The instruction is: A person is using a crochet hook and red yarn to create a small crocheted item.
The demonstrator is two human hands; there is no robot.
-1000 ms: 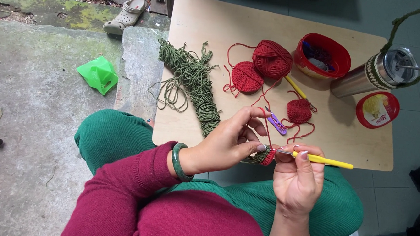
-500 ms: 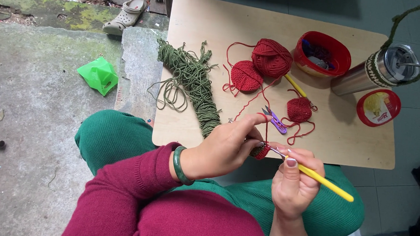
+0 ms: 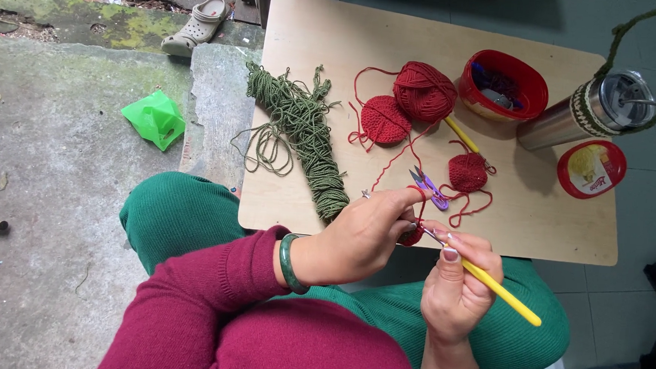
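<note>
Left hand: closed, thumb and fingers pinching a small red crocheted piece at the near table edge; red yarn strand looped over the index finger, running up to the red yarn ball. Green bangle on the wrist, maroon knit sleeve behind it.

Right hand: clenched around a yellow-handled crochet hook, metal tip pointing up-left into the small red piece, handle end slanting down-right past the fingers, over the green-trousered lap.

Work position: just off the near edge of the light plywood table, held above the lap, between both hands.

On the table:
- Red yarn ball, near the centre, touching a flat round red crocheted disc on its left.
- Second yellow crochet hook, partly under the ball.
- Small red crocheted cup shape with loose tail, right of the strand.
- Purple-handled thread snips, just beyond the left fingertips.
- Bundle of dark green cord, lying diagonally at the left side, loose loops hanging over the edge.
- Red oval plastic tub, open, contents unclear.
- Red round lid with yellow label, at the right.
- Steel flask in a green knitted sleeve, lying tilted between tub and lid.

On the concrete floor: crumpled green plastic bag, grey clog.
</note>
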